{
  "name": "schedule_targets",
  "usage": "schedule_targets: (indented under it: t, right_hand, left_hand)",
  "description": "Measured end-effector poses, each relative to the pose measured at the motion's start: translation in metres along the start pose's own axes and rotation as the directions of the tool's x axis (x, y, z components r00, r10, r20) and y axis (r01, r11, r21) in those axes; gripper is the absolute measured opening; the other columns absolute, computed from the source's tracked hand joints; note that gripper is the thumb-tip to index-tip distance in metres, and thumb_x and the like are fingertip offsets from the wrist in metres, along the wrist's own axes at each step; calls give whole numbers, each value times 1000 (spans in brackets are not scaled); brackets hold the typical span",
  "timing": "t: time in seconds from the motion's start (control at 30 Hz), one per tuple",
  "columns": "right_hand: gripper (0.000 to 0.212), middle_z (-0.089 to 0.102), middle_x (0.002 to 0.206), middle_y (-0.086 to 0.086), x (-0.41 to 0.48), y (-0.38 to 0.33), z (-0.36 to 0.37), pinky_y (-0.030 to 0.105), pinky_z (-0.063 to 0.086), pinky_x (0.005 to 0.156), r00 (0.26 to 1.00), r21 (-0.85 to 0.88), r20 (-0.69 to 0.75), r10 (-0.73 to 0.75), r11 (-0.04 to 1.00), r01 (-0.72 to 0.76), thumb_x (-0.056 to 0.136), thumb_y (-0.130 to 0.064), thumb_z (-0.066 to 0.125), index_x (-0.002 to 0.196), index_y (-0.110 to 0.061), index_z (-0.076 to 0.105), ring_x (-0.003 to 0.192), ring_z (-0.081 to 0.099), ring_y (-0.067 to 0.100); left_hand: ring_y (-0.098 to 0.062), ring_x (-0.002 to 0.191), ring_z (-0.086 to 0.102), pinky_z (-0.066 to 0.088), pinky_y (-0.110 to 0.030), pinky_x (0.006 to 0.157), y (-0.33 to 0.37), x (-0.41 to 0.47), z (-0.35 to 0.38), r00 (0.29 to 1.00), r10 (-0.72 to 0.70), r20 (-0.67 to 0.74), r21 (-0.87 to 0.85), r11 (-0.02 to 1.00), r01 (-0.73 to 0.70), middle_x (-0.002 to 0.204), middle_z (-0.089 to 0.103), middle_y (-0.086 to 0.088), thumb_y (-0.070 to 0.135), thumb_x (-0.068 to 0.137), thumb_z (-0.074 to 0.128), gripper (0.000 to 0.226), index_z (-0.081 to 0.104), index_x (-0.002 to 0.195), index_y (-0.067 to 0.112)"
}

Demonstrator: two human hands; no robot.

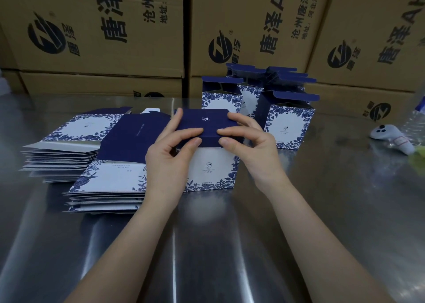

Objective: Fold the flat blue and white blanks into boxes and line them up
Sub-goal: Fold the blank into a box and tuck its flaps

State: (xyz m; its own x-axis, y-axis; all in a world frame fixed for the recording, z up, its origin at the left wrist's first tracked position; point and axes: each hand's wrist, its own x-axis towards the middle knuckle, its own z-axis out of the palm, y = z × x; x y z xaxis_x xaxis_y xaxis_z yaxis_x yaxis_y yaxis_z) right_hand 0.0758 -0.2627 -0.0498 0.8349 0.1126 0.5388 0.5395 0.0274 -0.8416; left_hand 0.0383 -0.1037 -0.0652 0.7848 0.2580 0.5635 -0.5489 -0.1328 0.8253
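Note:
A blue and white box (pixel 212 169) stands on the steel table in front of me, its dark blue lid flap folded down on top. My left hand (pixel 171 150) grips the box's left side, thumb and fingers pinching the front edge of the lid. My right hand (pixel 249 145) pinches the same lid edge from the right. Two stacks of flat blanks lie to the left, the near stack (pixel 108 185) and the far stack (pixel 66 146). Several folded boxes (pixel 288 121) with open top flaps stand in a group behind the held box.
Big brown cartons (pixel 96 26) wall off the back of the steel table (pixel 230 245). A white controller (pixel 393 137) and crinkled clear plastic (pixel 414 123) lie at the right edge.

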Motion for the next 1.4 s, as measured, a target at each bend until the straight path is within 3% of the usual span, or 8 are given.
schedule_targets:
  t: [0.13,0.33,0.53,0.73,0.87,1.0,1.17,1.4]
  right_hand:
    - [25,56,130,0,1,4,2,29,50,95,999,22,-15,30,999,-30,74,0,77,85,-22,75,120,53,9]
    - [26,59,123,-3,2,5,5,36,47,99,997,-9,-68,32,999,-33,74,-1,78,78,-26,74,118,54,7]
    - [24,57,124,-1,2,6,5,22,49,92,999,-7,-43,12,1000,-13,75,0,77,82,-23,73,111,55,-2]
    - [28,50,124,-1,0,9,13,23,45,98,999,-41,-50,-7,999,5,74,-6,79,82,-32,72,115,50,-2]
    - [28,52,122,-1,1,9,16,7,41,85,995,-41,-99,-17,999,13,72,-4,80,77,-31,72,105,50,-13]
    - [27,53,120,0,2,9,18,4,39,83,993,-38,-114,-26,999,22,71,-2,80,76,-27,72,101,51,-16]
    - [27,53,121,-2,2,10,16,10,41,90,996,-39,-91,-25,999,22,73,-4,80,77,-30,72,107,51,-12]
    - [26,51,123,-6,-1,8,10,36,44,103,1000,-9,-11,-2,1000,2,79,-11,74,83,-37,74,120,50,5]
  left_hand:
    - [6,130,47,40,-25,109,0,2,0,1000,-13,-11,45,999,13,139,56,14,8,91,68,27,72,95,35]
    - [2,127,51,37,-6,95,1,3,2,999,1,-46,96,995,3,132,60,14,6,90,68,32,70,88,38]
    - [3,127,50,35,-2,90,2,3,2,999,0,-40,116,993,4,134,59,12,7,90,68,31,70,89,38]
    - [9,127,43,38,-5,94,3,0,3,1000,-20,15,84,996,19,138,51,19,18,89,71,26,71,100,41]
    - [11,119,45,36,-1,83,3,0,9,999,-16,-30,107,994,19,134,52,14,14,89,71,25,72,92,38]
    - [13,115,46,36,-2,80,3,1,12,998,-6,-60,108,994,12,131,54,13,11,89,71,28,71,87,39]
    - [9,117,48,36,-1,81,3,1,11,998,-14,-60,108,994,21,131,55,13,12,89,71,27,71,88,39]
    - [21,115,43,33,1,82,2,-1,7,1000,14,-10,97,995,-13,134,52,14,8,94,62,24,65,103,30]
